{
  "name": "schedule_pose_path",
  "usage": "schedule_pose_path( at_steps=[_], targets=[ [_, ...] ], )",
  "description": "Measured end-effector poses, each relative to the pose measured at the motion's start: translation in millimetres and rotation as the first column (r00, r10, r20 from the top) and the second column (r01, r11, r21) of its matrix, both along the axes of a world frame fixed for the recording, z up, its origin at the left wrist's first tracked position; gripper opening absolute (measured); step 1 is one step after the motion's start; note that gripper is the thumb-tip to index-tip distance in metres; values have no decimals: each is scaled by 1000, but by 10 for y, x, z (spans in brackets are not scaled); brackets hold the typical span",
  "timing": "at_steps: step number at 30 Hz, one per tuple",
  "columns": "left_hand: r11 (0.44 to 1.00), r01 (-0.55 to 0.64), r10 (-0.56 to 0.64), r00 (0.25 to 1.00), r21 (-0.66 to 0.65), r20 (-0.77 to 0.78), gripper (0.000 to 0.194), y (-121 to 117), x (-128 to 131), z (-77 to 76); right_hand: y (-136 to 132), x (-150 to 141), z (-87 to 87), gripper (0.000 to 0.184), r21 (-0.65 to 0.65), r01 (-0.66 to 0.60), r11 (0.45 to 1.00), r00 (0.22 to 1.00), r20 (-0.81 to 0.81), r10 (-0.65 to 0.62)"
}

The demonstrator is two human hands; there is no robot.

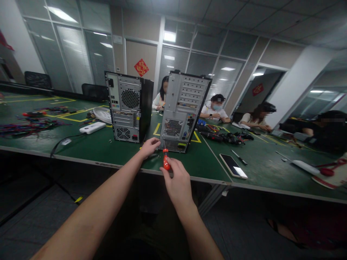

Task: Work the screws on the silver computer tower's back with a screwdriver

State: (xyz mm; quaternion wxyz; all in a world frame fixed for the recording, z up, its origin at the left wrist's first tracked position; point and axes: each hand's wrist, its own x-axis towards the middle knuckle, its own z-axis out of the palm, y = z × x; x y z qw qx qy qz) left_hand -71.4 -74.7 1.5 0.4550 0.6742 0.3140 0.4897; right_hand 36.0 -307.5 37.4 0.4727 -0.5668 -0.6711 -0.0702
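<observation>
My right hand is closed around the orange-red handle of a screwdriver. Its shaft points up at the lower left edge of a grey computer tower, whose rear panel faces me. Whether the tip sits on a screw is too small to tell. My left hand is beside that tower's bottom left corner, fingers stretched toward it; contact is unclear. A few tiny screws lie on the green table between my hands. To the left stands a second computer tower, its back also toward me.
A white power strip, a white round basket and bundled coloured wires lie left. On the right are a phone, a pen and black cables. Several people sit across and along the table.
</observation>
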Motion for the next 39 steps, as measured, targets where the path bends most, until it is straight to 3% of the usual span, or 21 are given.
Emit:
schedule_pose_path(
  at_steps=[5, 13, 20, 31, 39],
  targets=[
    [1000, 19, -19, 1000, -2, -6, 33, -38, -8, 41, 27, 18, -19, 23, -6, 5, 1000, 997, -74, -5],
    [1000, 13, -13, 1000, -10, -5, 34, -1, 16, 8, -25, 10, 48, 39, -1, 27, 1000, 992, 125, -27],
    [1000, 4, -4, 1000, 4, -6, 37, 31, 21, -24, -56, -12, 61, 45, -30, -1, 1000, 992, 125, 5],
    [1000, 12, -12, 1000, -6, -7, 35, -46, -8, 32, 16, 0, -31, 31, -19, -12, 1000, 997, -78, 11],
    [1000, 8, -8, 1000, 0, 5, 34, 31, 20, -18, -39, 12, 32, 44, -23, 7, 1000, 993, 116, -4]
  ],
)
